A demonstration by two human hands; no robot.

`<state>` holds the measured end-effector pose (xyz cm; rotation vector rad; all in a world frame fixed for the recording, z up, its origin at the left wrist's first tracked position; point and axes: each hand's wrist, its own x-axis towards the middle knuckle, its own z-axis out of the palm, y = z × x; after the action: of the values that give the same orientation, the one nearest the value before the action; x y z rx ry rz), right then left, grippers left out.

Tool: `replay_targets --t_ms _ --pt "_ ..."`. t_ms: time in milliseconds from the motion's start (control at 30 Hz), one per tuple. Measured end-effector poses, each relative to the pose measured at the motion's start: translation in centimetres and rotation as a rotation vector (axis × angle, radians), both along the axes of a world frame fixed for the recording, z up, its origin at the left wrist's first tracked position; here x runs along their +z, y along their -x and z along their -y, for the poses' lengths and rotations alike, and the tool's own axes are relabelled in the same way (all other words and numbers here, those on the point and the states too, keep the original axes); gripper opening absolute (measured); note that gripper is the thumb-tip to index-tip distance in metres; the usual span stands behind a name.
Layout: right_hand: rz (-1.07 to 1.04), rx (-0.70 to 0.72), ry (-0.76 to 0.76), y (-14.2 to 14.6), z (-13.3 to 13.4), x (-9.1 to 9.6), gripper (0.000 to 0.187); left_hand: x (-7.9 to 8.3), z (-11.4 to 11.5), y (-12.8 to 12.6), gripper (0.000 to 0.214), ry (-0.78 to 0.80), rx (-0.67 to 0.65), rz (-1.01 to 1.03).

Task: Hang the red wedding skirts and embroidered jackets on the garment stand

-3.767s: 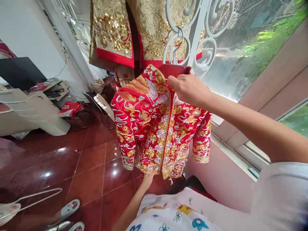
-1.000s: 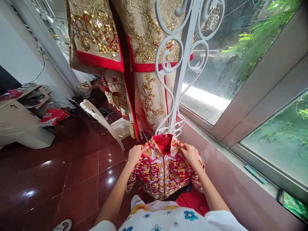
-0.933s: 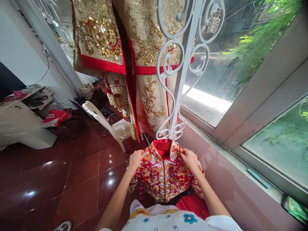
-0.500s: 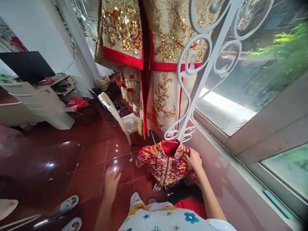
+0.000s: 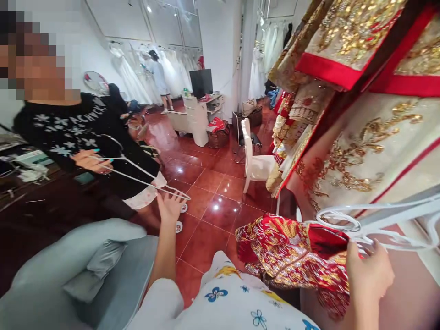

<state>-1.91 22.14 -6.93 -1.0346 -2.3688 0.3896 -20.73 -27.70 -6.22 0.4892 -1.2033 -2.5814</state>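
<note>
My left hand (image 5: 169,207) reaches out with its fingers spread, at the near end of white hangers (image 5: 156,181). The other end of these hangers is in the hand (image 5: 92,161) of a person in a black top. I cannot tell whether my fingers touch them. On the right, my right hand (image 5: 369,270) is closed at the shoulder of a red jacket (image 5: 292,250) with gold and silver embroidery, beside its collar. Most of those fingertips are hidden. The jacket hangs tilted in front of a white scrolled metal stand (image 5: 395,227).
Long gold-sequined robes (image 5: 357,151) with red trim hang at the right. A white chair (image 5: 256,160) stands beyond the jacket, and a grey armchair (image 5: 113,270) is close on my left. Farther back are a desk with a black monitor (image 5: 201,81) and white gowns (image 5: 127,75).
My view has swung left, bringing the person with the hangers into sight. My left hand has lifted and spread towards the hangers. My right hand stays at the jacket's shoulder.
</note>
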Motion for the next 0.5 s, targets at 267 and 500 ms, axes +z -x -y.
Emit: replay_targets --t_ms 267,500 --pt "-0.25 0.327 0.234 3.4 9.9 5.5 0.061 4.5 -5.7 -0.3 0.041 0.052 0.062 -0.205" --pt "-0.269 1.105 0.389 7.9 19.8 6.2 0.069 1.5 -19.4 -6.0 0.047 0.551 -0.209 -0.034"
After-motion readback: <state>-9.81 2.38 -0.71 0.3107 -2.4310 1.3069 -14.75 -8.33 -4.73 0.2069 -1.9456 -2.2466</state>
